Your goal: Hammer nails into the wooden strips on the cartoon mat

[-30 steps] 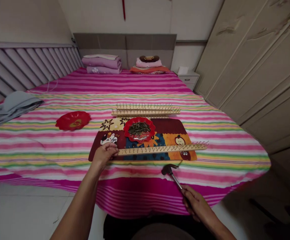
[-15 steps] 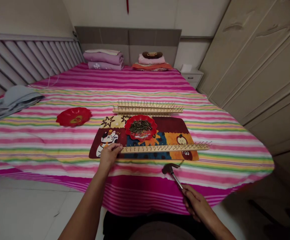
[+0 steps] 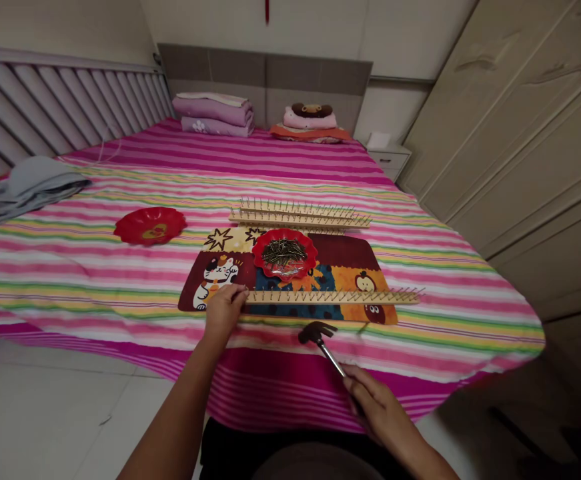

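Observation:
My left hand [image 3: 224, 309] grips the left end of a long wooden strip [image 3: 330, 297] studded with upright nails, which lies across a colourful cartoon mat [image 3: 350, 257]. My right hand [image 3: 375, 408] is closed round the handle of a small hammer [image 3: 320, 337], whose head hovers just in front of the strip near the bed's edge. A red dish of loose nails [image 3: 284, 253] sits on the mat behind the strip.
More nailed wooden strips [image 3: 297, 217] lie stacked behind the mat. A second red dish [image 3: 149, 225] rests to the left on the striped bedspread [image 3: 120, 280]. Grey clothing [image 3: 20, 190] lies far left; folded bedding [image 3: 215, 113] at the headboard. A wardrobe [image 3: 520, 133] stands right.
The hammer head has shifted left, closer to the strip's middle. My left hand has slid slightly right along with the strip's end, which now lies more level.

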A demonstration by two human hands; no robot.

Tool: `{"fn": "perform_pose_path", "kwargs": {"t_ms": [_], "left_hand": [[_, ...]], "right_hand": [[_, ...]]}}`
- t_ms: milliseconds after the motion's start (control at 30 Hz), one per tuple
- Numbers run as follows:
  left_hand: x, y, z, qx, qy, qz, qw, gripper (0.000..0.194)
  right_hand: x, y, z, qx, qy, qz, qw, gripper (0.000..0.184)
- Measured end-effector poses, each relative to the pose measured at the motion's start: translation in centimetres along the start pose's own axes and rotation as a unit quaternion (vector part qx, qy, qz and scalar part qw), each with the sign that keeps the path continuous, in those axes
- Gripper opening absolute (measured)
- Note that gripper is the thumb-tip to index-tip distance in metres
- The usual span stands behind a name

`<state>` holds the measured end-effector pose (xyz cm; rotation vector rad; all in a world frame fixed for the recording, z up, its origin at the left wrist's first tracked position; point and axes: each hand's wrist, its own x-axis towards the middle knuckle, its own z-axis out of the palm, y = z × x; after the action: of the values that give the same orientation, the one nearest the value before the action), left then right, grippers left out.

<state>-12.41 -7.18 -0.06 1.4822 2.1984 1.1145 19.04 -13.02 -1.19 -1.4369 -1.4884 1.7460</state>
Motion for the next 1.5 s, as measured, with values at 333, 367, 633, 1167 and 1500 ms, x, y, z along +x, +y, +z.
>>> {"fn": "perform_pose_path", "kwargs": {"t_ms": [333,367,633,1167,1500], "left_hand": [[-0.4,-0.3,0.5,0.04,0.006,0.033,0.999,0.017],[-0.4,-0.3,0.5,0.042,0.007,0.031,0.999,0.017],[-0.4,-0.6,0.7,0.04,0.002,0.026,0.999,0.016],[1.9,6.0,0.1,0.089,-0.002,0.085,0.992,0.02],[8.0,10.0,6.4,0.329,-0.225,0.076,0.914,0.025]], "right_hand": [[5.5,-11.0,5.8,-0.154,-0.01,-0.188,0.97,0.026],[6.3,-11.5,6.2,-0.174,-0.002,-0.204,0.964,0.026],[6.7,-11.9,5.8,-0.214,0.001,-0.227,0.95,0.024],[0.1,4.3,-3.2,0.04,0.114,0.038,0.992,0.039],[0.9,4.3,-3.4,0.123,0.106,0.121,0.979,0.045]]}}
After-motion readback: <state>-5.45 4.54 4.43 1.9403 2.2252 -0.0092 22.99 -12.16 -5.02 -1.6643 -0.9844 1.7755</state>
